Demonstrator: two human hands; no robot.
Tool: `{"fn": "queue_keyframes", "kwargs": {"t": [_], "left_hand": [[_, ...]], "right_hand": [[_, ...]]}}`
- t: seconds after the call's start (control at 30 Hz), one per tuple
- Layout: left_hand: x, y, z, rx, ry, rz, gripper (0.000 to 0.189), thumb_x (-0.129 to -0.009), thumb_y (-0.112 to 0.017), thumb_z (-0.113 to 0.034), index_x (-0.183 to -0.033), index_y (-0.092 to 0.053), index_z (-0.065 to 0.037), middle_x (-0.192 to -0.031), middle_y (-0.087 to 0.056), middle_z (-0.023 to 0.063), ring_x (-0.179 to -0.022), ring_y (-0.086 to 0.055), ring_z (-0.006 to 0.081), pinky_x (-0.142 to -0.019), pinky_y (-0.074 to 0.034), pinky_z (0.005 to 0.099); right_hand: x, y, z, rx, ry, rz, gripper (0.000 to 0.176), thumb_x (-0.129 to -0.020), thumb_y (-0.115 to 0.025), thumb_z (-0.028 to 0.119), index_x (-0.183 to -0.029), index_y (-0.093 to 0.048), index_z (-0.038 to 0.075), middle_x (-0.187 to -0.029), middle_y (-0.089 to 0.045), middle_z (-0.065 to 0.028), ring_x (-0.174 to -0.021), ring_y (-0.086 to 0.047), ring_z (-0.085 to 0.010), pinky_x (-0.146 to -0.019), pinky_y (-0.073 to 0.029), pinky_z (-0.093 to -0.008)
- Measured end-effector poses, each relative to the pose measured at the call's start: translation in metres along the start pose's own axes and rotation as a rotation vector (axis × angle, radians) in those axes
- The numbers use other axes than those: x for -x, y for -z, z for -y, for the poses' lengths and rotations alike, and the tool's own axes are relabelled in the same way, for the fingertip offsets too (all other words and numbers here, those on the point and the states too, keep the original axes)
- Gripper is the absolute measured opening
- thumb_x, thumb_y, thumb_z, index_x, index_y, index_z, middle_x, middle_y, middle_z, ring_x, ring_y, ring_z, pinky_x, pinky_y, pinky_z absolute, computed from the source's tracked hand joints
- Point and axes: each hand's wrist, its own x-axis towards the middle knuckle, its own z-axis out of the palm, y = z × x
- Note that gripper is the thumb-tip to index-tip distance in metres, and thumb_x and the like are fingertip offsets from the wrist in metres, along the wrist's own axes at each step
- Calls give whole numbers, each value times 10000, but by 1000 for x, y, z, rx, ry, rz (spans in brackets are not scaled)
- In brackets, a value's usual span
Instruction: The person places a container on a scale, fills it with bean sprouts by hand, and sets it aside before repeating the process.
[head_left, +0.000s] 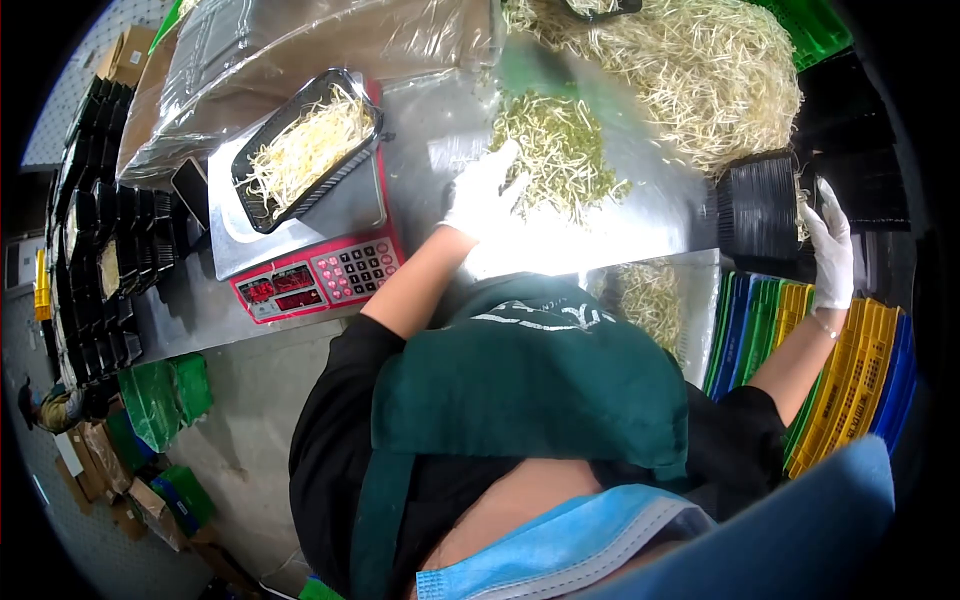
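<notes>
My left hand (482,195), in a white glove, lies at the left edge of a small heap of bean sprouts (555,150) with greenish husks, its fingers apart and holding nothing. Out to the right, my gloved right hand (832,250) is open beside a nested stack of black plastic trays (762,205), fingertips close to the stack's end. On the red-edged scale (300,245), left of my left hand, a black tray (308,192) sits tilted in view, filled with pale bean sprouts (310,150).
A large mound of sprouts (710,80) covers the far right of the metal table (430,110). Stacked filled trays (100,240) and a phone (190,192) stand left. Coloured crates (840,370) are below my right arm. Clear plastic sheeting (330,45) lies at the back.
</notes>
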Motion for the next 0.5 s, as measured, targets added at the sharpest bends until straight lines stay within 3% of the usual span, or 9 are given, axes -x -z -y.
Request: {"fn": "queue_keyframes", "kwargs": {"t": [0.07,0.13,0.17,0.2,0.23,0.33,0.37,0.4,0.5], "left_hand": [[8,15,-9,-1114,-171,7,1002,-743,-712,-420,-1481,-130,-72,-1480,-181,271,-1365,-202,416,-1119,-183,459],[9,8,-20,-1202,-117,50,1123,-665,-740,-510,-1482,-110,-67,-1471,-171,297,-1362,-188,444,-1123,-160,464],[6,2,-18,-1322,-60,87,1128,-667,-736,-505,-1483,-92,-66,-1473,-154,302,-1355,-183,460,-1118,-159,474],[4,-3,-16,-1440,-2,125,1134,-669,-731,-501,-1483,-73,-65,-1474,-137,308,-1348,-178,475,-1114,-158,484],[3,-9,-16,-1356,-203,-8,891,-752,-691,-391,-1446,-242,-59,-1410,-321,279,-1279,-350,425,-1069,-272,462],[-23,-6,-5,-1065,-198,22,569,-834,-607,-238,-1339,-425,-47,-1249,-528,209,-1125,-524,355,-979,-396,406],[-23,-9,-10,-1008,-431,-104,352,-862,-571,-144,-1199,-555,-44,-1095,-624,142,-996,-606,284,-887,-470,350],[-23,-8,-15,-1015,-432,-112,352,-862,-571,-144,-1199,-555,-44,-1095,-624,142,-996,-606,284,-887,-470,350],[-15,-10,-49,-627,-333,-169,338,-831,-661,-197,-1135,-614,-57,-1141,-608,142,-1006,-607,226,-882,-484,329]], "right_hand": [[27,-56,36,127,213,144,558,-781,-708,54,-1301,-505,38,-1337,-507,-91,-1250,-451,-180,-1049,-361,-320],[39,-120,36,159,195,390,676,-709,-753,77,-1326,-479,43,-1379,-463,-103,-1276,-427,-213,-1063,-353,-339],[39,-154,16,-241,103,660,830,-620,-809,134,-1360,-440,63,-1402,-433,-123,-1294,-409,-244,-1075,-341,-359],[39,-194,-12,148,536,671,820,-648,-770,116,-1381,-406,72,-1397,-430,-161,-1294,-408,-292,-1038,-388,-375],[57,-229,-15,340,655,589,755,-685,-727,100,-1372,-414,80,-1383,-432,-189,-1248,-445,-324,-999,-419,-386],[72,-292,-25,523,701,516,545,-764,-613,65,-1296,-503,121,-1244,-531,-223,-1036,-555,-387,-865,-488,-421],[63,-293,-18,370,635,514,429,-763,-626,82,-1185,-593,149,-1040,-624,-170,-890,-583,-363,-805,-495,-417],[56,-293,-27,312,778,281,318,-771,-624,75,-1083,-653,124,-886,-640,-115,-826,-600,-291,-753,-504,-367],[42,-268,17,-262,384,410,127,-792,-673,130,-910,-695,89,-839,-635,-83,-760,-587,-171,-714,-481,-282]]}}
